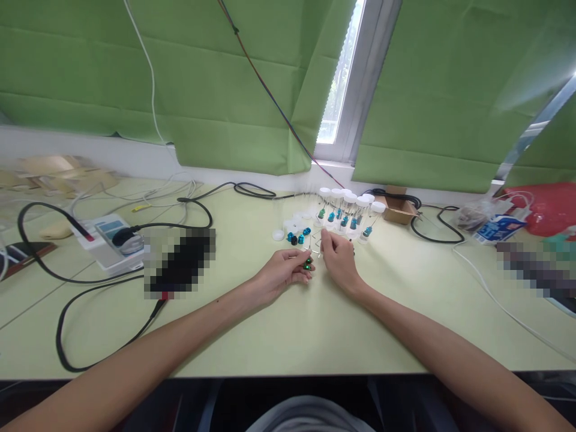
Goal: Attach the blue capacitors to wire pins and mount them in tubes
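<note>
Near the middle of the table, my left hand (285,273) is closed around a small shiny green metal part (308,264). Thin metal rods (315,252) show by its fingertips, some bent like hex keys; whether they are held or lying there I cannot tell. Just to the right, my right hand (337,255) is curled with fingers pinched, and what they grip is hidden. Small blue metal parts (301,239) and a black one (294,240) lie beyond my left hand. Behind my right hand stand several clear tubes with white caps (362,201), holding blue or green parts and thin rods.
An open cardboard box (398,210) sits behind the tubes. A loose white cap (278,235) lies left of the blue parts. On the left are a white power device (108,240) and looping black cables (60,324). A blue-and-white packet (499,230) and red bag (549,210) lie right.
</note>
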Motion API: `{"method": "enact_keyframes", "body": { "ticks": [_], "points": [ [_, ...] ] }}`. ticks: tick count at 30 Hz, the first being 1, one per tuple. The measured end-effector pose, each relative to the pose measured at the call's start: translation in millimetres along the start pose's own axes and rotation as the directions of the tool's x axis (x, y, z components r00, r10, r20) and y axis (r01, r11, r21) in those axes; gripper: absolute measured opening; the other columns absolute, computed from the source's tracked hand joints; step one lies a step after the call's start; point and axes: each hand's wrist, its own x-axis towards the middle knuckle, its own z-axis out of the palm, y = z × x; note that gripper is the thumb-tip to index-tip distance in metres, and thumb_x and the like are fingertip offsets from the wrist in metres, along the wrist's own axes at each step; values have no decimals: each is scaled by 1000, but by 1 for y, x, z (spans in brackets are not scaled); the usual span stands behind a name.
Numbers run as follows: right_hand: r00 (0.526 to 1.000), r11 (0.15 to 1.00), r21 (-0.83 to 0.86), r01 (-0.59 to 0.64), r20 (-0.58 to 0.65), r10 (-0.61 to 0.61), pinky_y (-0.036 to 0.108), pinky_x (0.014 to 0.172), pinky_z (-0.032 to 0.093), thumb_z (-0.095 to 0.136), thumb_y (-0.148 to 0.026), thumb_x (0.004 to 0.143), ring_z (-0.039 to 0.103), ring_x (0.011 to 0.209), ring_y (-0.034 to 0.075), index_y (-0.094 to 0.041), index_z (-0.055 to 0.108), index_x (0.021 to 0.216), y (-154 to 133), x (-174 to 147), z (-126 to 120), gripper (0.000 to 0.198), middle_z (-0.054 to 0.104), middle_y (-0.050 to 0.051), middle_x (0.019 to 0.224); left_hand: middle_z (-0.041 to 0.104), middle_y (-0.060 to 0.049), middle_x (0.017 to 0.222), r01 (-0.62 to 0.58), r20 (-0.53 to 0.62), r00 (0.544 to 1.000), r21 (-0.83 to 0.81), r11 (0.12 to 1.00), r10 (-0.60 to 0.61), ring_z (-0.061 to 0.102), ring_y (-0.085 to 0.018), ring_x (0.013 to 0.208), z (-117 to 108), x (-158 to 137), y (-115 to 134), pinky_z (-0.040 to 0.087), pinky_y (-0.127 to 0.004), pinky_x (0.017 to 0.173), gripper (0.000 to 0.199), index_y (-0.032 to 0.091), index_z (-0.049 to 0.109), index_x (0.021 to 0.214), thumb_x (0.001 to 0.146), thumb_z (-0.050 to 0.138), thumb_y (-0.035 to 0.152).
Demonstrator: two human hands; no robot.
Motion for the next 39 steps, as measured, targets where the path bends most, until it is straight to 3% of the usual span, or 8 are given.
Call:
{"method": "enact_keyframes", "body": {
  "ticks": [4,10,17,33,39],
  "points": [
    [995,989,-114,97,-17,-100,26,53,28,39,-38,95,35,51,11,-20,39,59,10,11,-13,40,42,-4,53,64,-8,83,-32,-28,999,39,999,33,60,-10,65,-6,2,-1,52,-21,60,32,10,64,85,79,70,41],
    [940,909,-285,304,245,-237,29,71,39,50,-25,91,52,73,17,-18,57,76,25,18,-21,18,59,4,75,64,-7,82,-47,-59,997,73,996,51,59,-10,64,-9,2,1,51,-21,59,31,10,65,85,77,72,40],
    [885,837,-412,360,435,-167,39,89,37,56,-27,90,54,94,23,-17,64,93,33,14,-13,13,61,9,95,65,-8,81,-51,-98,993,88,995,60,58,-10,63,-10,4,1,52,-22,59,28,10,66,84,77,72,36],
    [843,778,-512,365,535,-44,37,87,37,50,-17,93,53,93,23,-17,55,86,27,16,-11,9,59,9,93,64,-8,79,-18,-119,993,30,999,21,60,-10,61,-9,5,4,52,-19,55,18,9,65,87,83,66,26],
    [836,765,-512,391,545,-62,36,83,37,46,-16,94,53,91,23,-17,52,84,28,14,-12,12,60,9,92,64,-8,78,2,-132,991,0,1000,-2,60,-9,60,-9,5,6,52,-18,55,14,10,64,85,85,64,24]
  ]
}}
